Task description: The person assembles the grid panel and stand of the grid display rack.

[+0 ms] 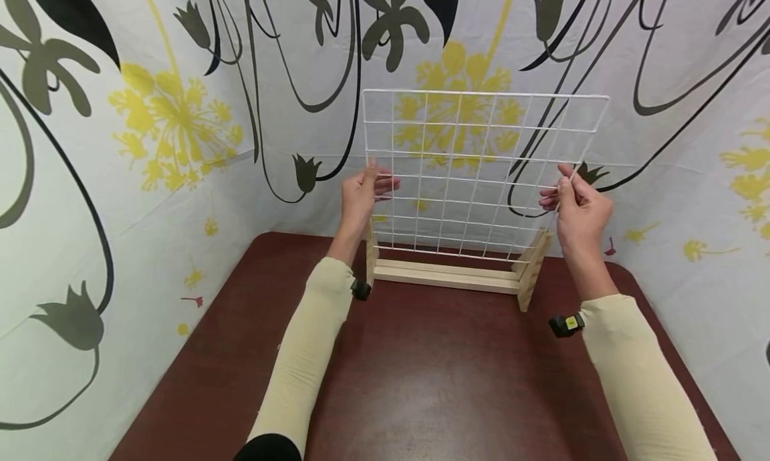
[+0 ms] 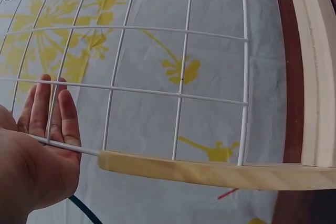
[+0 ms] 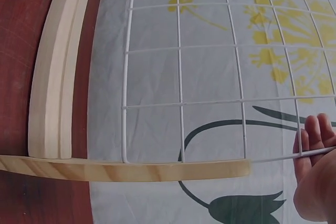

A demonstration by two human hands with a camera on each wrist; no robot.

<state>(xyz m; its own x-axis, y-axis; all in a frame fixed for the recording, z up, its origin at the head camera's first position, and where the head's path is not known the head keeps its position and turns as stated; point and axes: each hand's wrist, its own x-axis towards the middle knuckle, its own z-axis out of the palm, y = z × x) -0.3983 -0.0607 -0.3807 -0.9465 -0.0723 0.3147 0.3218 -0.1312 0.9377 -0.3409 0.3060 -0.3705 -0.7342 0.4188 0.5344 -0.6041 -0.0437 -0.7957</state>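
A white wire grid panel (image 1: pixel 457 156) stands upright, leaning slightly, with its lower part between the two side pieces of a pale wooden stand (image 1: pixel 445 277). My left hand (image 1: pixel 359 194) holds the grid's left edge, thumb in front and fingers behind the wires. On the opposite edge, my right hand (image 1: pixel 582 210) grips the side wire at about the same height. In the left wrist view, the edge wire meets the end of a wooden side piece (image 2: pixel 173 170) beside the palm. The right wrist view shows the other side piece (image 3: pixel 131 172) along the grid's lower edge.
The stand rests toward the back of a dark red-brown table (image 1: pixel 445 367). Behind and beside it hangs a white cloth (image 1: pixel 301 60) with grey, black and yellow plant prints. Small black cameras (image 1: pixel 565 325) are strapped at both wrists over cream sleeves.
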